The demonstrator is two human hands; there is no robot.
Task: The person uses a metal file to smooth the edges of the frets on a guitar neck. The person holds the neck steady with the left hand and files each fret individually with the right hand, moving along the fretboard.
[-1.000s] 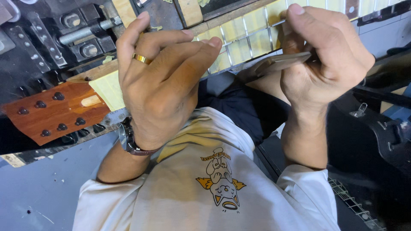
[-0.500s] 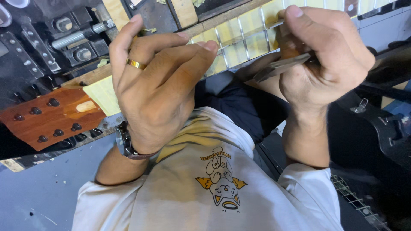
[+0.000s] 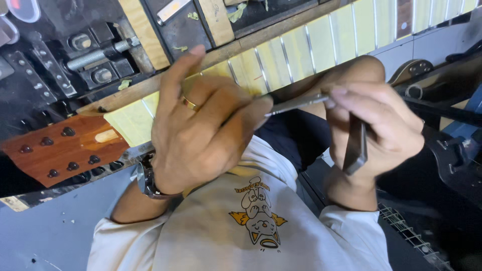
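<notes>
Tool: thin flat grey metal strip (image 3: 301,103), held level between both hands just in front of the guitar neck; looks like a slim file or straightedge, can't tell which.
Change: a sec ago the strip sat tucked under the R fist, up against the frets; now it's drawn out toward the L fingertips and spans the gap betw. both hands. Judging by that, it's being re-gripped or lined up, not working the frets right now.
Left hand (image 3: 201,135): fingers curled narrow, thumb and fingertips pinching the strip's L end; gold ring on one finger, dark wristwatch (image 3: 145,178) at the wrist.
Right hand (image 3: 374,130): closed on the strip's R end, w/ a second dark flat metal bar (image 3: 355,145) hanging down out of the same grip.
Neck: guitar fretboard covered in pale yellow masking tape (image 3: 321,47), metal frets showing betw. the strips, running diagonally above the hands.
Headstock: reddish-brown wooden headstock (image 3: 60,150) w/ dark peg holes, far L.
Behind: black metal vise w/ threaded screw (image 3: 98,55) on the bench.
</notes>
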